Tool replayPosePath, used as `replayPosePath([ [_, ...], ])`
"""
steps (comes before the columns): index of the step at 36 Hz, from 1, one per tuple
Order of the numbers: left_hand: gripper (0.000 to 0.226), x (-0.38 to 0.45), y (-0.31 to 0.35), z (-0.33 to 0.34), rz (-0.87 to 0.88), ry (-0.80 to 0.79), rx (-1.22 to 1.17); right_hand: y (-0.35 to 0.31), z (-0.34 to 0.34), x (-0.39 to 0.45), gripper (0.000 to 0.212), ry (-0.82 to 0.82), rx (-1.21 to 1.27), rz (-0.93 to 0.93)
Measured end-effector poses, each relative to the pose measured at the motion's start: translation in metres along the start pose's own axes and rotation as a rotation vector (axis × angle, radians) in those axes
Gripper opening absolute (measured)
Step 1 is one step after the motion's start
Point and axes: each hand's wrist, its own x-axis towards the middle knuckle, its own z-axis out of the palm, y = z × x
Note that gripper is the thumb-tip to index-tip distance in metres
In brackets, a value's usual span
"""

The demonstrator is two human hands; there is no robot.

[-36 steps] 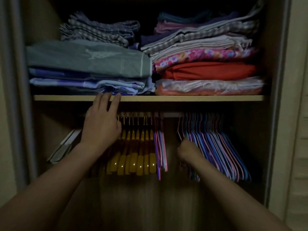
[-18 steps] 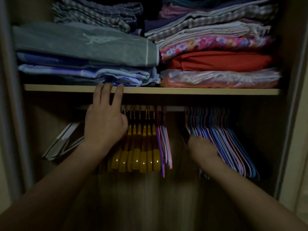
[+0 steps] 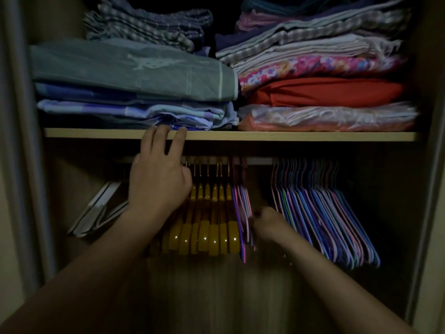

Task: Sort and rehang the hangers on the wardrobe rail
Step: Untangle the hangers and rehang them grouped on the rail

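Glossy yellow hangers [image 3: 212, 239] by flat left hand [image 3: 157, 186]; right hand [image 3: 268, 225] pinches thin hangers [image 3: 243, 213].

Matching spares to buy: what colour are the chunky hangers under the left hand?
Glossy yellow-amber chunky hangers, gold-toned hooks; head view, the only one.

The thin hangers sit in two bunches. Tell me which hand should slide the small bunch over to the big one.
Probably the right hand: it is already at the small bunch of thin hangers, beside the gap. The left hand rests fingers on the shelf edge, beyond the yellow hangers.
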Motion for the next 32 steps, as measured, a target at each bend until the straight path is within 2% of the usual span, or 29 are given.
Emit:
replayPosePath([
  [5, 0.071, -0.001, 0.000, 0.001, 0.001, 0.007, -0.015, 0.002, 0.002, -0.003, 0.030, -0.035, 0.103, -0.022],
  [11, 0.072, -0.001, 0.001, 0.005, -0.011, 0.011, -0.007, 0.010, 0.001, -0.008, 0.046, 0.104, 0.041, -0.070],
  [19, 0.075, -0.001, 0.000, 0.010, -0.018, 0.026, 0.012, 0.018, 0.000, -0.017, 0.036, 0.298, 0.055, -0.197],
  [27, 0.074, -0.001, 0.000, 0.012, -0.021, 0.032, 0.006, 0.015, -0.009, -0.014, 0.022, 0.520, 0.182, -0.309],
  [32, 0.074, -0.001, 0.000, 0.012, -0.027, 0.019, 0.006, -0.005, -0.029, 0.009, 0.015, 0.565, 0.115, -0.311],
])
